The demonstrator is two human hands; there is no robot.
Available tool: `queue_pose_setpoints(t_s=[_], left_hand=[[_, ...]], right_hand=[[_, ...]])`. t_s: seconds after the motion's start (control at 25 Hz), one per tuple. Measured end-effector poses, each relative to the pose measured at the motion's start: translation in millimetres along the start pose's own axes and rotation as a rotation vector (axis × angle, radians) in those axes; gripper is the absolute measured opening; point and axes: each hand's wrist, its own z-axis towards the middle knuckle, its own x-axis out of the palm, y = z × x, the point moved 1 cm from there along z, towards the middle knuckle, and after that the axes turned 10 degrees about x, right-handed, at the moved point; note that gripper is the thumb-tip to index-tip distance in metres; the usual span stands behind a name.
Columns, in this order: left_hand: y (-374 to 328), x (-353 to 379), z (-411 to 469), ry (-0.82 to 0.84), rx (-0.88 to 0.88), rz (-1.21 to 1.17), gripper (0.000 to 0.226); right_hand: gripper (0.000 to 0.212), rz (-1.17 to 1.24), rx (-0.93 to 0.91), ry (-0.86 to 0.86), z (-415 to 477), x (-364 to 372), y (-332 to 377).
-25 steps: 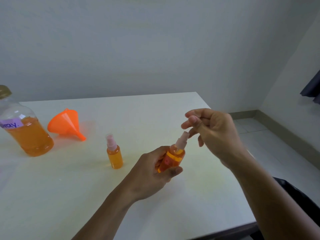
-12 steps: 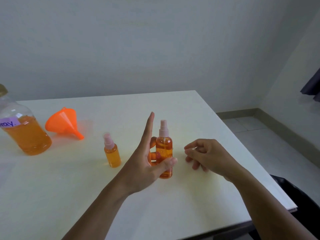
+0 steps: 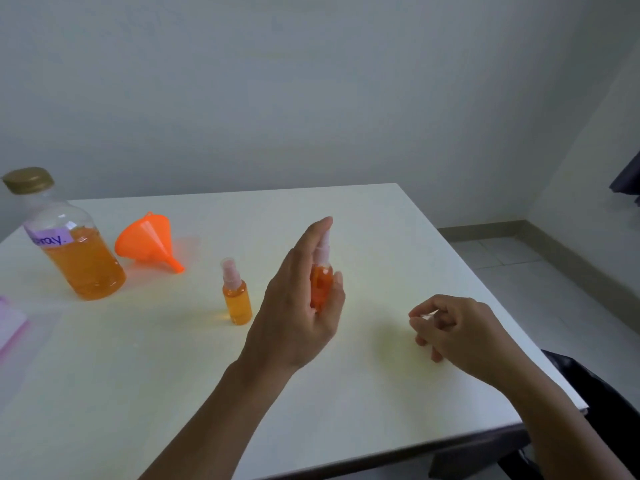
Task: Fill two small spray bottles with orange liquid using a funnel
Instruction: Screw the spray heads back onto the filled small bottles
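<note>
My left hand holds a small spray bottle of orange liquid upright above the white table. The thumb wraps its front and the forefinger stretches up along the pale nozzle. The hand hides most of the bottle. A second filled spray bottle stands on the table just left of it. To the right, my right hand rests low over the table, its curled fingers pinching a small clear cap. The orange funnel lies on its side at the back left.
A large clear bottle with a gold lid and a purple label, half full of orange liquid, stands at the far left. A pink-edged thing shows at the left border. The table's right edge drops to tiled floor; a dark chair is at lower right.
My right hand came away from the nozzle top and sank to the right over the table. My left hand swung the tilted bottle upright and moved it closer to the standing bottle.
</note>
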Motion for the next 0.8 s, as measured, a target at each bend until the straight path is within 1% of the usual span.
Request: queue_pose_setpoints(t_s=[0.08,0.2,0.32,0.4,0.56,0.8], left_hand=[[0,2,12,0.007,-0.078,0.129,0.055],[3,11,26,0.105,-0.247,0.302,0.054],[12,19,30,0.168,-0.309,0.424,0.05],[19,21,29,0.185,-0.32,0.474,0.047],[31,25,19,0.21,-0.285,0.537,0.04],[44,33,10,0.232,-0.262,0.528,0.033]], right_hand=[[0.005,-0.003,-0.009,-0.002,-4,3,1],[0.007,0.005,-0.025,-0.025,-3,6,7],[0.009,0.009,-0.031,-0.016,1,11,14],[0.009,0.015,-0.032,-0.004,3,12,15],[0.007,0.013,-0.035,0.001,3,9,11],[0.007,-0.002,-0.042,-0.005,4,8,11]])
